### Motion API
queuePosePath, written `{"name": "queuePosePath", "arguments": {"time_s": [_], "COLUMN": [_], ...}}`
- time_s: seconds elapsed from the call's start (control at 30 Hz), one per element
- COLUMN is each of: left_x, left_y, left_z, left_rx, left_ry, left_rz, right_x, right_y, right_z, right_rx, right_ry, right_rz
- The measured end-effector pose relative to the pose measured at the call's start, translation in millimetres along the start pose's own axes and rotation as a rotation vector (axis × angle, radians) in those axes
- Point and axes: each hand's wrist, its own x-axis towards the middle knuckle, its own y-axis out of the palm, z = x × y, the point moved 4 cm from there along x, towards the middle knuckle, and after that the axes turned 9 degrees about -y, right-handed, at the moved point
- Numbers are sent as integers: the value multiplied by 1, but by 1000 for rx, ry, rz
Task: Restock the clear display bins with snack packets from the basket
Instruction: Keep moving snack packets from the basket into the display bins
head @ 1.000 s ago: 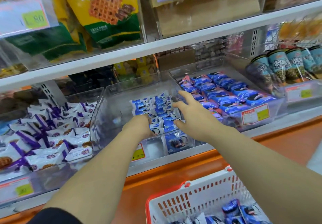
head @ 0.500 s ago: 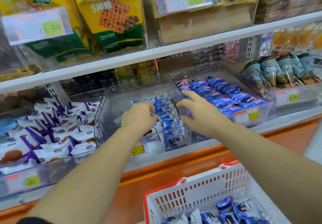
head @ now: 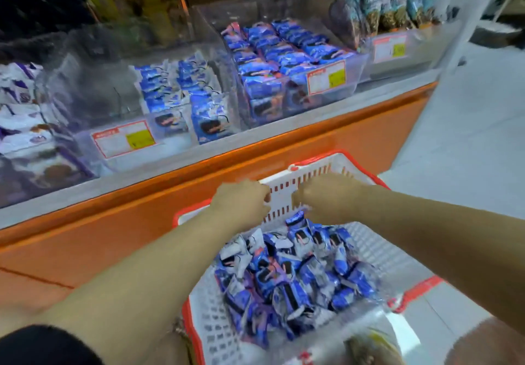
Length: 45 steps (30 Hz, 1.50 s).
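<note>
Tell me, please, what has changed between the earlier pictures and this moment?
Both the left hand and the right hand drew back out of the middle clear bin and came down to the basket, where they are now at its far wall above the heaped blue packets. Blur hides whether either holds a packet. The rows of packets in the bin look as they were.

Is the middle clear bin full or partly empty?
Partly empty: the bin holds blue-white packets only in its right half.
</note>
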Motion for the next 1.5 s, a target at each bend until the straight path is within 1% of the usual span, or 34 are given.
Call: {"name": "queuePosePath", "arguments": {"time_s": [0.03, 0.1, 0.2, 0.3, 0.5, 0.6, 0.67, 0.73, 0.83, 0.93, 1.03, 1.1, 1.17, 1.3, 1.43, 1.5], "left_x": [3, 8, 13, 16, 24, 27, 30, 32, 34, 34, 32, 30, 28, 21, 7, -2], "left_y": [19, 54, 95, 128, 165, 169, 172, 173, 168, 155, 129, 105, 75, 7, -61, -88], "left_z": [0, -3, -12, -22, -48, -52, -52, -52, -51, -51, -52, -50, -46, -31, -17, -7], "left_rx": [-18, -68, -104, -155, -248, -282, -308, -325, -335, -377, -466, -599, -746, -918, -963, -923], "left_ry": [-13, -25, -16, -15, 35, 36, 13, -4, -10, -23, -26, -53, -86, -82, -34, -16], "left_rz": [63, 166, 270, 342, 434, 456, 479, 488, 468, 459, 420, 382, 321, 140, 31, -17], "right_x": [-1, -1, 1, 4, 4, 7, 11, 16, 17, 15, 13, 11, 10, 7, -1, -6], "right_y": [23, 63, 115, 159, 207, 224, 232, 234, 232, 215, 173, 130, 88, 5, -73, -107], "right_z": [-4, -16, -31, -32, -36, -41, -44, -46, -50, -59, -61, -56, -50, -45, -40, -35], "right_rx": [-22, -50, 5, 2, -12, 39, 49, 9, 0, 57, 255, 407, 507, 464, 441, 428], "right_ry": [6, 40, 96, 49, 98, 93, 91, 71, 84, 137, 197, 207, 204, 190, 189, 187], "right_rz": [119, 283, 410, 508, 581, 567, 556, 532, 575, 545, 500, 469, 379, 197, 0, -90]}}
